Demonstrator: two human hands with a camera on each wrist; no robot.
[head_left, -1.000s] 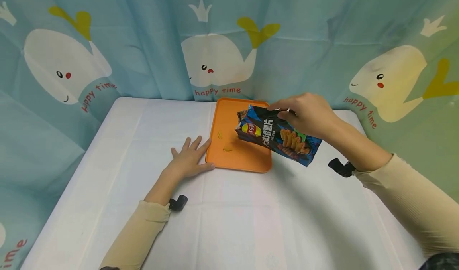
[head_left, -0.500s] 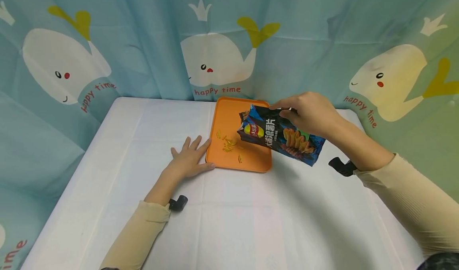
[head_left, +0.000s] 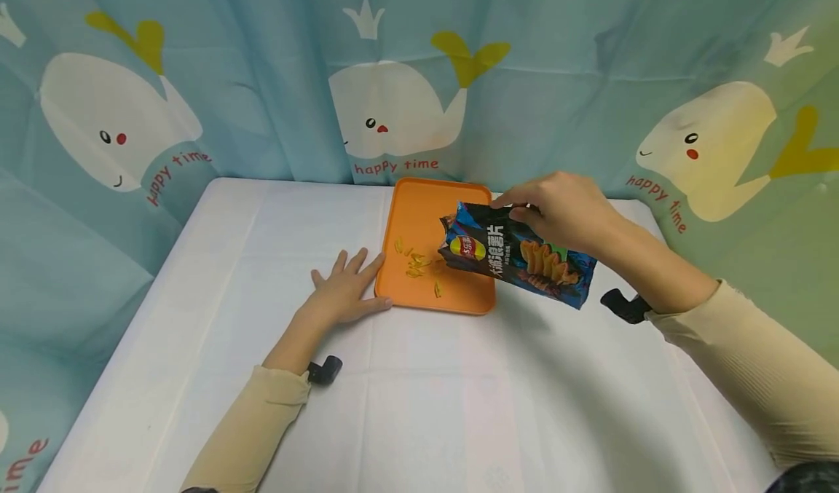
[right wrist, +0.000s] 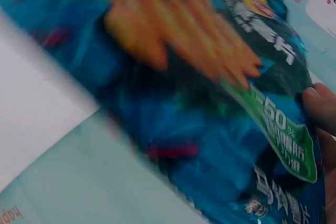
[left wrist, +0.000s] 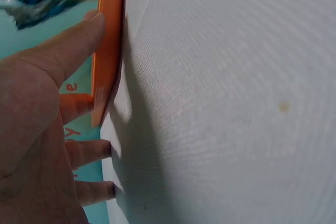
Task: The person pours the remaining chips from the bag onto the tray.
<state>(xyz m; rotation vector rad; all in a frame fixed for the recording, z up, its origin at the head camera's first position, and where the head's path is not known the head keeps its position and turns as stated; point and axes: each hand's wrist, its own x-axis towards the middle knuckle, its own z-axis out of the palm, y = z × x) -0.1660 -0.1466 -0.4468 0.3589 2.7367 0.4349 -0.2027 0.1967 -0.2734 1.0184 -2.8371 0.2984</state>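
Observation:
My right hand [head_left: 564, 213] pinches the upper edge of a dark blue and black potato chip bag [head_left: 524, 260]. The bag is tilted above the right part of an orange tray [head_left: 426, 205], with its torn end towards the left. On the tray lie several yellow chips [head_left: 417, 263], mostly left of the bag. The left hand [head_left: 344, 289] has its fingers spread, with thumb and forefinger touching the tray's left edge. In the left wrist view, the thumb [left wrist: 79, 40] rests against the tray's side wall [left wrist: 108, 40]. How full the bag is cannot be seen.
A white cloth [head_left: 419, 405] covers the table under the tray. Behind it hangs a blue-green curtain [head_left: 275, 78] printed with whales, close to the tray's far edge. Black wrist mounts [head_left: 325, 371] stick out from both sleeves.
Several more chips have dropped from the bag onto the tray. The bag has shifted slightly right and down with my right hand. The left hand has stayed at the tray's edge.

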